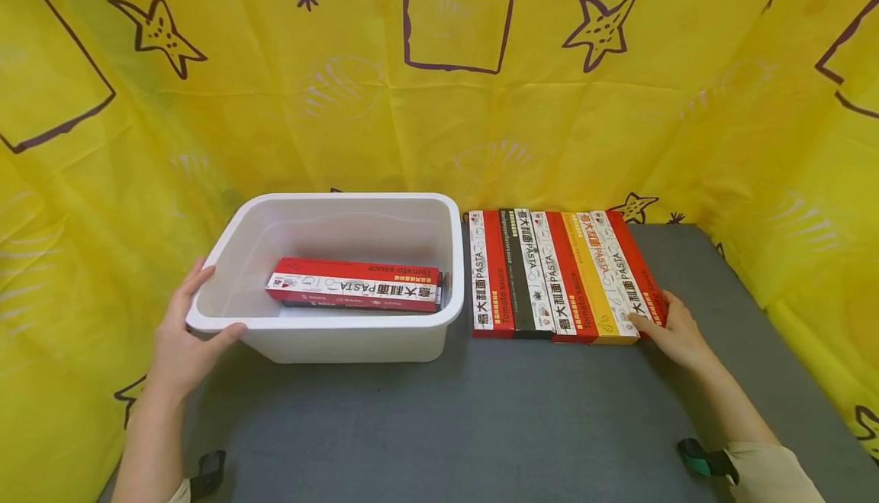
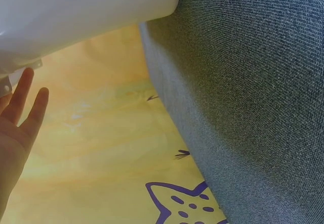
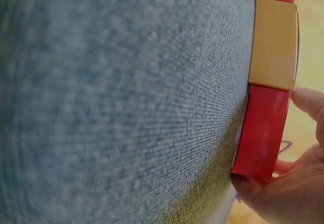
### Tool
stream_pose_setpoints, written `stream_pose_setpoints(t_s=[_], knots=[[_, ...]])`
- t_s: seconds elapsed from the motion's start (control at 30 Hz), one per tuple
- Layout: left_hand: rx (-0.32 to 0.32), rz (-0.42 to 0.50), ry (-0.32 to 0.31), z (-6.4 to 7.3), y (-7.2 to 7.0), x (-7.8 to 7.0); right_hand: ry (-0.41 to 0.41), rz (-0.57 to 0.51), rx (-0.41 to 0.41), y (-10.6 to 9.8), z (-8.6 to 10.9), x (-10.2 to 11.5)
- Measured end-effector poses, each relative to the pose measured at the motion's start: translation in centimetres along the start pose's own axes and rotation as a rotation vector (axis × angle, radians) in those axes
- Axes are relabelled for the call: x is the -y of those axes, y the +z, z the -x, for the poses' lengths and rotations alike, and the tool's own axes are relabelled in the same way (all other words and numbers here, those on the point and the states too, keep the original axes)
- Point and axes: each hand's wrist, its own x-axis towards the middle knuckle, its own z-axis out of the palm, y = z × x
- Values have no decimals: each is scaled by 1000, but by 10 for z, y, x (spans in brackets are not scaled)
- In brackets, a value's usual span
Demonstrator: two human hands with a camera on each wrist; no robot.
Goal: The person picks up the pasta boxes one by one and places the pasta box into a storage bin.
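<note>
My left hand point(image 1: 181, 343) holds the near left corner of a white plastic tub point(image 1: 330, 323), thumb on the front rim and fingers at the left side. Inside the tub lies a red and white pasta box point(image 1: 357, 283), with a darker box partly hidden beneath it. To the right, a row of pasta boxes lies flat, side by side. My right hand point(image 1: 680, 335) grips the near end of the rightmost red pasta box point(image 3: 260, 133), thumb on top and fingers along its outer side. That box touches the yellow pasta box point(image 3: 273, 44) beside it.
The row also includes a black pasta box point(image 1: 525, 282) and other red ones, close to the tub's right side. Everything stands on a grey cloth-covered table point(image 1: 446, 419). A yellow printed curtain point(image 1: 426, 121) surrounds the table at the back and sides.
</note>
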Motion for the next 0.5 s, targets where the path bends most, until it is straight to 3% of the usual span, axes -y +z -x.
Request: stream_pose_setpoints(t_s=[0.5], knots=[[4, 1, -1, 0, 0, -1, -23, 29, 9, -1, -2, -12]])
